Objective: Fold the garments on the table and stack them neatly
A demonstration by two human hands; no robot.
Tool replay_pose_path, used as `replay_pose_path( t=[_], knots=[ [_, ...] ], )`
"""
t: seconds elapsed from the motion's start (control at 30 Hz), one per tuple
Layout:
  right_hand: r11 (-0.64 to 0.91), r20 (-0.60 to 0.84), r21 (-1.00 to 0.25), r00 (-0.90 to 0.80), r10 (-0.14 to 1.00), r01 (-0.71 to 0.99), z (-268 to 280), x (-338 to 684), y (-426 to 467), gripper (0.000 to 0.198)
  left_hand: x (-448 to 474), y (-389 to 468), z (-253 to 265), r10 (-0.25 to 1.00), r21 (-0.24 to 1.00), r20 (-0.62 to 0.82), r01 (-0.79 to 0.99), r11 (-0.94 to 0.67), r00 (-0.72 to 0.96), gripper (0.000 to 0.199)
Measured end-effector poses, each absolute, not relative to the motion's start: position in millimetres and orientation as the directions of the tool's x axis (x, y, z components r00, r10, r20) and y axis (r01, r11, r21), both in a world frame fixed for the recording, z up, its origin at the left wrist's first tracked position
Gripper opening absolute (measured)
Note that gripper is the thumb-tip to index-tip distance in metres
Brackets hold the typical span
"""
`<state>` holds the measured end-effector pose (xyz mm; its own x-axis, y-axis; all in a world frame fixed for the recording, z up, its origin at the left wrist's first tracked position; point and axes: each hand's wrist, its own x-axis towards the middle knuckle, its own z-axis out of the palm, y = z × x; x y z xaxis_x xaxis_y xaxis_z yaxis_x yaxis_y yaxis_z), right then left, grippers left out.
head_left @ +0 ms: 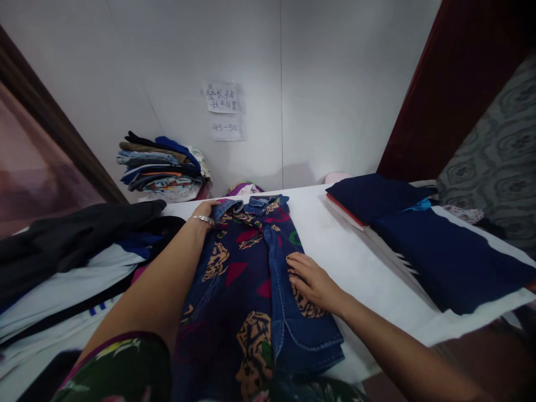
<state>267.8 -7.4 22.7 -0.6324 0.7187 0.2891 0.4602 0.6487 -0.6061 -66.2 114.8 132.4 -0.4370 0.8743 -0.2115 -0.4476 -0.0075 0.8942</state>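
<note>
A patterned dark-blue denim shirt (pixel 245 293) lies on the white table, its collar at the far end and its hem toward me. The print on it is tan, dark red and green. At the upper left of the shirt, beside the collar, my left hand (pixel 205 212) has its fingers closed on the cloth; a silver bracelet is on that wrist. My right hand (pixel 313 283) rests flat on the shirt's right front panel, fingers stretched out. The lower left of the shirt is partly hidden behind my left arm.
A stack of folded clothes (pixel 165 170) stands at the back left against the wall. Loose dark and white garments (pixel 84 240) are heaped on the left. Navy clothes (pixel 444 251) lie on the right of the white table (pixel 355 262). Handwritten paper notes (pixel 226 99) hang on the wall.
</note>
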Motion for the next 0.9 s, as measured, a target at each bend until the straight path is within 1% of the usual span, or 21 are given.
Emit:
replay_pose_path(
  t=[0.07,0.13,0.2,0.27,0.37,0.4,0.43,0.47,0.5,0.53,0.6,0.67,0.7,0.73,0.77,0.83,0.9],
  knots=[
    [0.63,0.163,-0.499,-0.65,0.742,0.594,11,266,0,0.053,-72,107,134,0.865,0.861,-0.299,-0.505,0.062,-0.403,0.019],
    [0.598,0.031,-0.432,-0.652,0.758,0.675,-4,263,3,0.055,-70,97,136,0.859,0.823,-0.323,-0.566,0.048,-0.397,0.02],
    [0.585,-0.015,-0.407,-0.645,0.764,0.702,-15,261,2,0.055,-61,83,135,0.858,0.782,-0.31,-0.623,-0.015,-0.41,0.019],
    [0.582,-0.017,-0.406,-0.643,0.766,0.704,-20,261,0,0.056,-42,65,128,0.861,0.743,-0.292,-0.666,-0.07,-0.417,0.018],
    [0.581,-0.019,-0.422,-0.648,0.762,0.696,-20,262,0,0.056,0,30,109,0.881,0.666,-0.297,-0.741,-0.085,-0.368,0.021],
    [0.581,-0.013,-0.433,-0.649,0.761,0.69,-20,263,0,0.056,15,18,102,0.899,0.567,-0.335,-0.822,-0.047,-0.282,0.022],
    [0.579,-0.002,-0.45,-0.649,0.761,0.68,-21,264,1,0.056,30,8,95,0.914,0.493,-0.37,-0.869,0.039,-0.169,0.022],
    [0.576,0.015,-0.475,-0.648,0.761,0.665,-21,265,3,0.055,43,-2,89,0.916,0.447,-0.394,-0.886,0.12,-0.075,0.022],
    [0.572,0.041,-0.511,-0.646,0.762,0.642,-22,266,6,0.053,55,-11,84,0.91,0.42,-0.415,-0.889,0.185,-0.006,0.02],
    [0.567,0.076,-0.556,-0.643,0.762,0.607,-23,268,10,0.051,65,-18,79,0.899,0.418,-0.436,-0.877,0.236,0.034,0.017],
    [0.53,0.162,-0.675,-0.597,0.785,0.513,-24,270,22,0.044,80,-31,70,0.883,0.45,-0.465,-0.842,0.298,0.064,0.013],
    [0.4,0.194,-0.831,-0.473,0.86,0.387,-21,270,37,0.037,92,-41,60,0.877,0.479,-0.469,-0.805,0.351,0.104,0.009],
    [0.292,0.158,-0.907,-0.4,0.903,0.303,-19,270,46,0.036,97,-46,54,0.874,0.481,-0.465,-0.79,0.381,0.138,0.009],
    [0.162,0.087,-0.966,-0.337,0.937,0.202,-15,270,55,0.035,101,-51,49,0.868,0.473,-0.465,-0.78,0.41,0.175,0.01],
    [0.025,-0.003,-0.996,-0.298,0.955,0.091,-12,268,63,0.035,106,-55,43,0.857,0.455,-0.47,-0.774,0.44,0.21,0.013],
    [-0.202,-0.161,-0.974,-0.307,0.938,-0.106,-5,263,79,0.033,113,-62,32,0.828,0.408,-0.5,-0.774,0.484,0.254,0.018],
    [-0.348,-0.259,-0.916,-0.369,0.893,-0.201,0,255,91,0.026,117,-66,25,0.802,0.368,-0.533,-0.779,0.507,0.27,0.022]
  ],
)
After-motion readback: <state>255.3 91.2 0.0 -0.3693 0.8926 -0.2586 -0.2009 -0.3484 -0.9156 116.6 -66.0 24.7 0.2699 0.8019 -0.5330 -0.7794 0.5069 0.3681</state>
